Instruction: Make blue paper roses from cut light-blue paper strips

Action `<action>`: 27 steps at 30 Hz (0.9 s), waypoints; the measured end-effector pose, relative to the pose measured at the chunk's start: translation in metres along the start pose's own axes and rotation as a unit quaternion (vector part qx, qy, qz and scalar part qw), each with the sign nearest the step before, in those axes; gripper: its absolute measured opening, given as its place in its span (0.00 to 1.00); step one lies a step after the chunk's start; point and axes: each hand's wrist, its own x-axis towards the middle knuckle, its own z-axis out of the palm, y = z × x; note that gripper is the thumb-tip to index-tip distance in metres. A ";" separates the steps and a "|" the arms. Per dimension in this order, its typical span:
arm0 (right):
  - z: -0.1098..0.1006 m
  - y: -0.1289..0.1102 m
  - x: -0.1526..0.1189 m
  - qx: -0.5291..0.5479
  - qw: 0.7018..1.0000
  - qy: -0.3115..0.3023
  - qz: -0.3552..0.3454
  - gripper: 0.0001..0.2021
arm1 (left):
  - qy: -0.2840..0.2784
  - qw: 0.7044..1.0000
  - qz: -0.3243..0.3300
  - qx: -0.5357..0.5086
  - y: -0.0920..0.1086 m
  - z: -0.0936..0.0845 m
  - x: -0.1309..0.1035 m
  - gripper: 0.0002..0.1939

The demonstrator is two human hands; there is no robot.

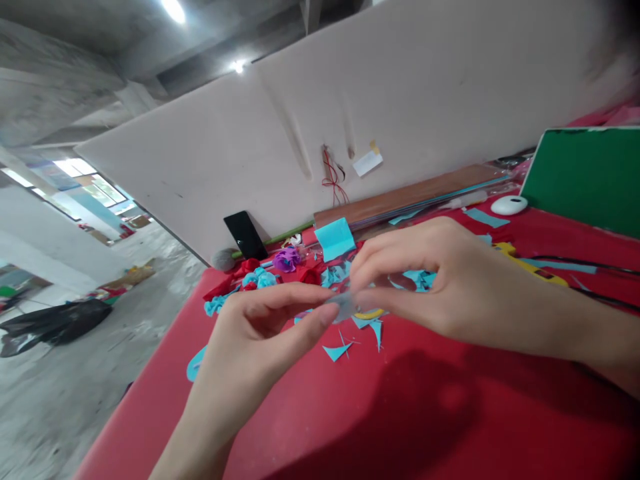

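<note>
Above the red table point(320, 413), a small translucent bluish piece point(342, 307) is pinched between my two hands; motion blurs it. My left hand point(265, 333) grips its left end between thumb and index finger. My right hand point(425, 280) holds the other end with thumb and fingertips pressed together. Just below lie pointed light-blue scraps point(337, 351). Part of a yellow ring-shaped item point(370, 314) shows behind the fingers. Light-blue crumpled flowers point(260, 277) and a purple flower point(287, 259) sit beyond my left hand.
A black phone point(245, 235) leans on the pale board point(200, 153) at the back. A folded blue paper point(335, 239) stands near wooden strips point(415, 195). At right are a white mouse point(509, 205), a yellow tool point(540, 268) with black cable and a green board point(590, 177).
</note>
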 end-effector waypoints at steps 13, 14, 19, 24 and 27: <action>0.004 0.000 0.001 0.009 0.999 0.009 0.052 0.08 | 0.016 0.997 0.061 0.039 -0.005 0.007 0.000 0.11; 0.004 0.000 0.002 0.011 0.998 0.006 0.060 0.08 | 0.022 0.997 0.063 0.041 -0.005 0.007 0.000 0.11; 0.002 0.001 0.002 0.020 0.998 -0.008 0.066 0.08 | 0.041 0.995 0.067 0.054 -0.003 0.010 0.000 0.09; 0.002 0.002 0.001 0.043 0.997 -0.020 0.063 0.08 | 0.043 0.996 0.057 0.056 -0.001 0.010 0.000 0.09; 0.002 0.003 0.002 0.049 0.996 -0.030 0.069 0.08 | 0.047 0.997 0.051 0.046 0.000 0.010 -0.001 0.08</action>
